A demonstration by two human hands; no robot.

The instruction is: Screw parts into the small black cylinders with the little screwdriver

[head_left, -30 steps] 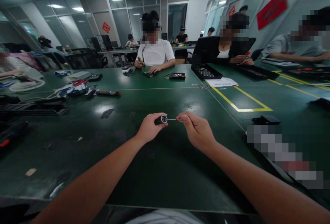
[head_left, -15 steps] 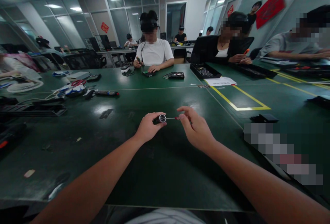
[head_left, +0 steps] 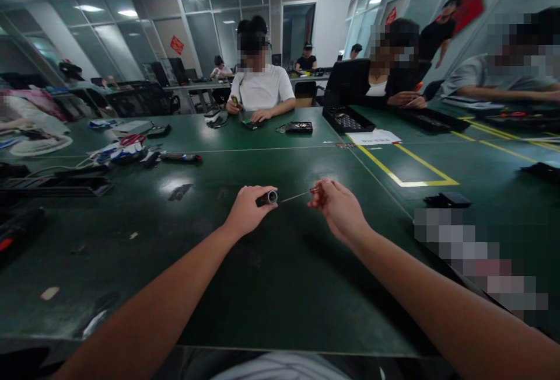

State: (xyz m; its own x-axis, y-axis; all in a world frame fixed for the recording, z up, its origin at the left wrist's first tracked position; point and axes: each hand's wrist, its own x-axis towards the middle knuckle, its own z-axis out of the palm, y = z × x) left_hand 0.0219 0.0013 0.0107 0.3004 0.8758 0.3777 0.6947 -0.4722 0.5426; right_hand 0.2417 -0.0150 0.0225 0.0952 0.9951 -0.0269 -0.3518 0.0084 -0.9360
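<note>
While pinched in the left hand (head_left: 247, 212) above the green table (head_left: 271, 286), small cylinder (head_left: 269, 197) could roll free. Right hand (head_left: 339, 209) fingertips closed on thin red-ended pin (head_left: 298, 195); easily bent or dropped, tip misaligned.

The person's 2 arms are bare from the lower edge of the frame up to the left hand (head_left: 247, 212) and right hand (head_left: 340, 209), with no sleeves, gloves, rings or watch. A pale garment shows at bottom centre.
</note>
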